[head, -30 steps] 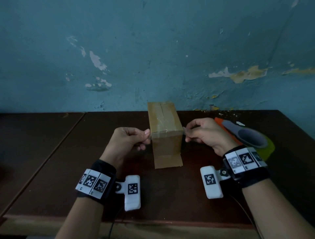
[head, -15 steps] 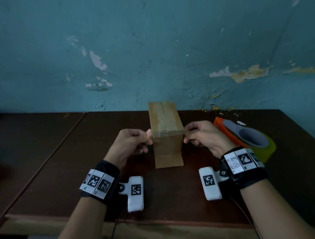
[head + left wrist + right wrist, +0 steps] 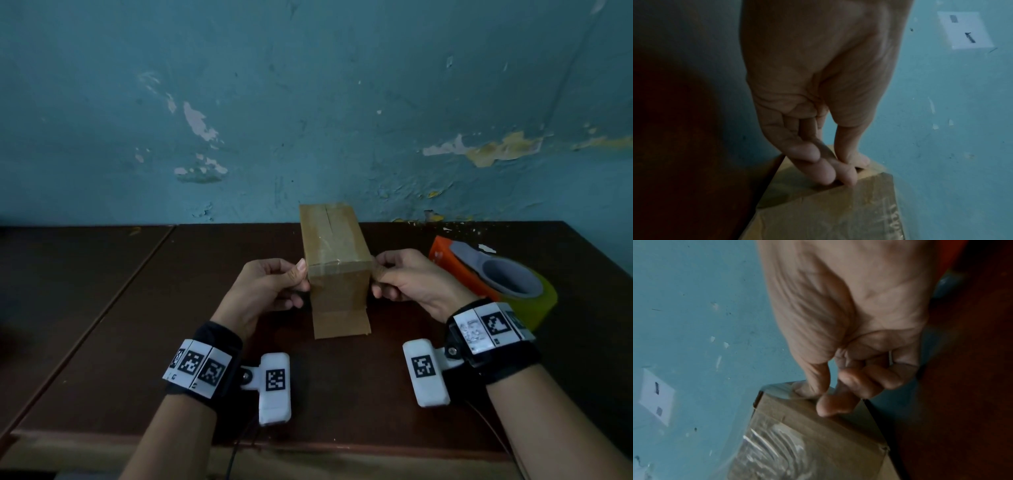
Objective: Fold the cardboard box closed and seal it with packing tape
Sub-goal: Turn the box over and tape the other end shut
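A tall brown cardboard box (image 3: pixel 337 246) stands upright in the middle of the dark table (image 3: pixel 137 308), its top flaps closed and glossy with clear tape. A strip of clear tape (image 3: pixel 339 264) runs across the near top edge. My left hand (image 3: pixel 301 274) pinches the strip's left end at the box's corner, thumb on top and fingers on the side (image 3: pixel 846 177). My right hand (image 3: pixel 376 274) pinches the right end the same way, thumb on the top edge (image 3: pixel 805 391). The box (image 3: pixel 818 426) shows wrinkled tape on its face. A bottom flap (image 3: pixel 340 323) lies out flat toward me.
An orange tape dispenser (image 3: pixel 445 260) with a grey handle and a yellow-green roll (image 3: pixel 534 305) lies just right of my right wrist. The peeling blue wall (image 3: pixel 308 102) rises close behind the box. A seam divides the table on the left.
Both hands have moved inward to the box's sides, bringing the ends of the stretched tape strip down against its upper corners. The box has stayed in place.
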### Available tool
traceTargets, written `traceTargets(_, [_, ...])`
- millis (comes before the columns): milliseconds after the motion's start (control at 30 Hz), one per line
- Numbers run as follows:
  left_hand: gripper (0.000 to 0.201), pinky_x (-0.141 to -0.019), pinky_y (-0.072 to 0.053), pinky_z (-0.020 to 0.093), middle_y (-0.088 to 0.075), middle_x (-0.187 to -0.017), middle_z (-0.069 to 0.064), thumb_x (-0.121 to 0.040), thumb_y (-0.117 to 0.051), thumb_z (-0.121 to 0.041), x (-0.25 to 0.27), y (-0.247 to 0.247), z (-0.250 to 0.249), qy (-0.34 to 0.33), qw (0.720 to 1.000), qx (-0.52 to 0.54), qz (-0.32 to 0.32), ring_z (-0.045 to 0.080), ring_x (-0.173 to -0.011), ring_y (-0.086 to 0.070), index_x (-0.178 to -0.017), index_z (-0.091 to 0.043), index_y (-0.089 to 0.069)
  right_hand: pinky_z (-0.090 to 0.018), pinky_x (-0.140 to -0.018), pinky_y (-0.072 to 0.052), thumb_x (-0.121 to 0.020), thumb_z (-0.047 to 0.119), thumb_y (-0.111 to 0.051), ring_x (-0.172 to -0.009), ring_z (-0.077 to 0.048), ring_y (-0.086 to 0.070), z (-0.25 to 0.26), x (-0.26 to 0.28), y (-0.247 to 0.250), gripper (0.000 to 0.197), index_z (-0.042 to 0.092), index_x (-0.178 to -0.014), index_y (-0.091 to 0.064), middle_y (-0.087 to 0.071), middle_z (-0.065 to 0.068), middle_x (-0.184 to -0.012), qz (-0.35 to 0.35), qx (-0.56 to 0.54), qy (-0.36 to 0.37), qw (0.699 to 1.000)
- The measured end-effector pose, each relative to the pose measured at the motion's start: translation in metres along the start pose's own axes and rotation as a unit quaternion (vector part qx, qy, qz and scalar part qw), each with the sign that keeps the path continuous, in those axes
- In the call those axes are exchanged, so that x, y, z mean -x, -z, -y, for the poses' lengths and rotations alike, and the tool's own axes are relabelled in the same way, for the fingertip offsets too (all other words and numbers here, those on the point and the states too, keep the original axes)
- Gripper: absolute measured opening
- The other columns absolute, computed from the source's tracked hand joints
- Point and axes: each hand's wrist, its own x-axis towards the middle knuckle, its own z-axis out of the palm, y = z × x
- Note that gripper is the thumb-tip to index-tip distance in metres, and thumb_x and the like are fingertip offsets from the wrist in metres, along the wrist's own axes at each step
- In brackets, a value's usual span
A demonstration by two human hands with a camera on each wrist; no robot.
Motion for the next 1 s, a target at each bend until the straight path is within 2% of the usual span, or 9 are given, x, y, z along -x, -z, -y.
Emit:
traceTargets(133, [0.054,-0.056,-0.055,0.02,-0.075,-0.087,0.009,-0.076,-0.072,-0.048,-0.003,0.0,0.004,0.01,1.0,-0.01,-0.011,0.013,-0.061,-0.067,-0.1,-0.001,-0.068,-0.014,-0.046,-0.035,-0.102,0.032,-0.059,-0.048,-0.006,-0.044,-0.003,-0.002,-0.002,0.027,0.013,-0.084,-0.064,-0.061,0.001,-0.059,0.007,0.017,0.009,1.0])
traceTargets(233, [0.058,-0.059,-0.057,0.021,-0.073,-0.098,0.016,-0.076,-0.073,-0.046,-0.005,0.0,0.007,0.005,1.0,-0.002,-0.014,0.015,-0.066,-0.07,-0.11,0.001,-0.066,-0.015,-0.049,-0.039,-0.102,0.026,-0.061,-0.054,-0.008,-0.048,-0.005,-0.003,-0.001,0.022,0.012,-0.086,-0.066,-0.064,0.002,-0.06,0.008,0.009,0.007,1.0])
traceTargets(367, [0.045,-0.059,-0.058,0.022,-0.07,-0.092,0.018,-0.075,-0.076,-0.032,-0.008,0.001,0.008,-0.024,0.999,0.019,-0.036,0.017,-0.067,-0.072,-0.107,-0.002,-0.065,-0.019,-0.056,-0.045,-0.1,0.016,-0.063,-0.057,-0.006,-0.057,-0.005,-0.005,0.0,0.012,0.007,-0.105,-0.069,-0.071,-0.001,-0.068,0.01,0.001,-0.003,1.0])
traceTargets(567, [0.024,-0.062,-0.058,0.023,-0.072,-0.086,0.01,-0.087,-0.075,-0.003,-0.009,0.003,0.01,-0.046,0.998,0.006,-0.04,0.017,-0.07,-0.073,-0.108,0.0,-0.065,-0.015,-0.053,-0.046,-0.094,0.006,-0.069,-0.054,-0.002,-0.062,-0.005,-0.004,0.003,0.013,0.007,-0.107,-0.066,-0.075,-0.002,-0.069,-0.001,0.032,0.006,0.999])
traceTargets(700, [0.032,-0.067,-0.06,0.023,-0.074,-0.097,0.013,-0.079,-0.077,0.01,-0.007,0.005,0.006,-0.067,0.995,-0.044,-0.067,0.017,-0.075,-0.074,-0.107,-0.001,-0.066,-0.015,-0.053,-0.046,-0.091,0.006,-0.074,-0.054,-0.003,-0.063,-0.003,-0.002,0.005,0.016,0.007,-0.105,-0.066,-0.076,-0.002,-0.068,-0.006,0.047,0.014,0.999])
traceTargets(800, [0.037,-0.069,-0.06,0.02,-0.075,-0.102,0.011,-0.076,-0.081,0.008,-0.004,0.009,-0.002,-0.098,0.988,-0.073,-0.096,0.014,-0.079,-0.075,-0.107,-0.007,-0.067,-0.018,-0.055,-0.048,-0.09,0.009,-0.076,-0.057,-0.005,-0.065,0.001,-0.001,0.009,0.017,0.008,-0.103,-0.066,-0.077,-0.003,-0.071,-0.028,0.057,0.025,0.998])
traceTargets(867, [0.035,-0.073,-0.058,0.018,-0.074,-0.105,0.007,-0.079,-0.08,0.003,-0.002,0.011,-0.006,-0.143,0.979,-0.071,-0.125,0.008,-0.085,-0.074,-0.109,-0.008,-0.066,-0.024,-0.061,-0.049,-0.091,0.013,-0.075,-0.063,-0.008,-0.068,0.004,-0.001,0.011,0.012,0.011,-0.1,-0.068,-0.078,-0.002,-0.075,-0.074,0.039,0.056,0.995])
traceTargets(933, [0.029,-0.082,-0.055,0.018,-0.073,-0.11,0.004,-0.086,-0.077,-0.005,0.001,0.012,-0.009,-0.206,0.965,-0.042,-0.156,0.004,-0.095,-0.071,-0.113,-0.005,-0.067,-0.027,-0.068,-0.051,-0.094,0.016,-0.072,-0.07,-0.01,-0.072,0.009,0.001,0.012,0.006,0.014,-0.099,-0.07,-0.078,0.0,-0.082,-0.127,0.012,0.103,0.986])
traceTargets(1000, [0.023,-0.092,-0.051,0.02,-0.072,-0.12,-0.001,-0.094,-0.07,-0.011,0.003,0.01,-0.014,-0.269,0.949,-0.024,-0.164,0.002,-0.112,-0.066,-0.116,-0.005,-0.068,-0.027,-0.077,-0.055,-0.096,0.017,-0.069,-0.083,-0.011,-0.075,0.014,0.002,0.013,0.007,0.015,-0.103,-0.071,-0.079,0.0,-0.094,-0.161,-0.017,0.16,0.974])
